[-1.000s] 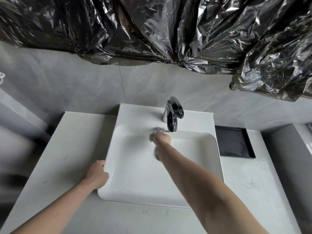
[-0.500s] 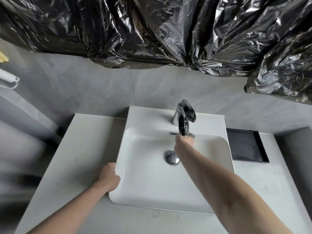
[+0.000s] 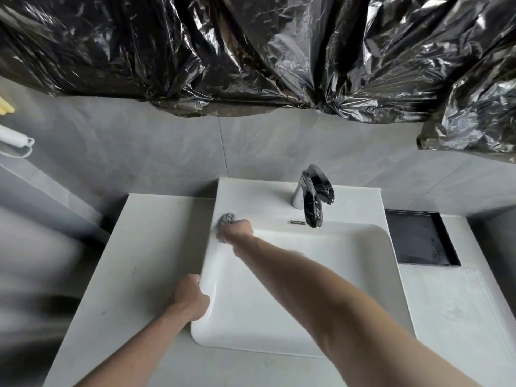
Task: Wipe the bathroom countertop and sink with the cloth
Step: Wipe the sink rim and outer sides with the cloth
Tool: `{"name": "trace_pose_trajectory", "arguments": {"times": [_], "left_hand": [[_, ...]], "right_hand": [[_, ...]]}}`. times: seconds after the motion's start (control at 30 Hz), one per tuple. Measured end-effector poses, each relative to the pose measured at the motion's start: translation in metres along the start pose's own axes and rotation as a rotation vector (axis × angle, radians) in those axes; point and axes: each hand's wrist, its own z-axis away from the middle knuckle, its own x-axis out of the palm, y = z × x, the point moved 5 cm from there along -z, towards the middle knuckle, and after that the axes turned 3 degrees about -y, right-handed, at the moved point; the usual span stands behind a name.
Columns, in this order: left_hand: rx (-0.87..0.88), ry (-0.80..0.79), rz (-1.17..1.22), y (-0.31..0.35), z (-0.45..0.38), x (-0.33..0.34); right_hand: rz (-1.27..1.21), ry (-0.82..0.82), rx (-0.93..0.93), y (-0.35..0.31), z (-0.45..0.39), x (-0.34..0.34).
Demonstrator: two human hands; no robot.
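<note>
Your right hand (image 3: 236,231) bunches a crumpled grey cloth (image 3: 227,219) against the white sink (image 3: 363,275) rim, upper left; your left hand (image 3: 190,300) grips its left edge.

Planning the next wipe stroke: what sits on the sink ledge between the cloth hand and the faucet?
In the head view, the ledge between the right hand with the cloth and the faucet is bare white sink.

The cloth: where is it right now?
In the head view, the cloth is bunched under the right hand at the sink's back-left corner, left of the faucet.
</note>
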Motion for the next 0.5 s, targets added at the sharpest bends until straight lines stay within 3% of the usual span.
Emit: {"name": "trace_pose_trajectory", "arguments": {"times": [0.13,0.37,0.5], "left_hand": [[0.002,-0.009,0.026,0.003,0.008,-0.004],[0.006,-0.017,0.035,0.006,0.014,-0.008],[0.017,-0.016,0.048,0.01,0.015,-0.009]], "right_hand": [[-0.14,0.115,-0.025,0.038,0.001,-0.066],[-0.331,0.55,0.09,0.11,0.018,-0.224],[-0.344,0.516,0.066,0.089,0.026,-0.247]]}}
